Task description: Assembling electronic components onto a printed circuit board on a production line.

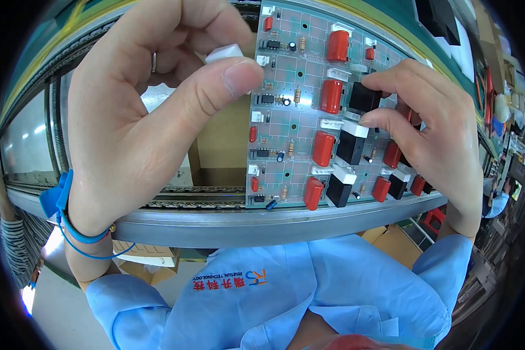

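Note:
My left hand [137, 122] is raised at the left of the circuit board panel [315, 131], pinching a small white plastic block [225, 53] between thumb and fingers. A ring and a blue wrist strap [81, 224] with a thin cord are on that arm. Over the panel's right part, my right hand [434, 114] has thumb and forefinger closed on a black block-shaped component [364, 97], which sits on the board. Nearer to me stand similar black blocks [350, 146] with white blocks [354, 129] against their far ends. Red capacitors [331, 96] and white connectors [331, 123] line the board.
The panel rests on a conveyor with a metal front rail [227, 228] and chain tracks [198, 201]. Cardboard boxes [394, 245] lie below the rail. At the left edge is another person's striped sleeve [20, 245]. A black box-like object [437, 20] stands at the far right.

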Action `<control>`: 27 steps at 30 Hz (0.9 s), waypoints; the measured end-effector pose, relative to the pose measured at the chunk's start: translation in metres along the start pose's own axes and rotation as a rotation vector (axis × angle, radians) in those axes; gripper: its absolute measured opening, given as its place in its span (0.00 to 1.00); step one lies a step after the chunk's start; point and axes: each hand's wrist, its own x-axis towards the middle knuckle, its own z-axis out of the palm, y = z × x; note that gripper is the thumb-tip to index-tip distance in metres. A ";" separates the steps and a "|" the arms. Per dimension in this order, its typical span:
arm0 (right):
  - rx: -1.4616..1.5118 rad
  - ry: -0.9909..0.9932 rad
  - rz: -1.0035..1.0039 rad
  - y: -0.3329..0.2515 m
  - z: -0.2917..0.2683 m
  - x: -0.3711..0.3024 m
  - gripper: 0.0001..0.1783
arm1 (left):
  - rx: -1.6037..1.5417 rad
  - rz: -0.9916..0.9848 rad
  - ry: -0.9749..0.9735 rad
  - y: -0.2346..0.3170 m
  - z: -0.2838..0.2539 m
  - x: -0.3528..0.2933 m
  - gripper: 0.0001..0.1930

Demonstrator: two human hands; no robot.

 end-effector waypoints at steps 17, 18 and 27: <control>-0.081 -0.114 -0.127 0.004 -0.002 0.010 0.19 | 0.053 0.266 0.095 -0.019 0.011 0.002 0.15; -0.070 -0.115 -0.137 0.004 -0.003 0.011 0.19 | 0.040 0.187 0.078 -0.016 0.009 -0.003 0.15; -0.381 0.256 0.392 0.139 -0.048 -0.038 0.20 | 0.150 0.279 -0.063 0.019 0.015 0.035 0.10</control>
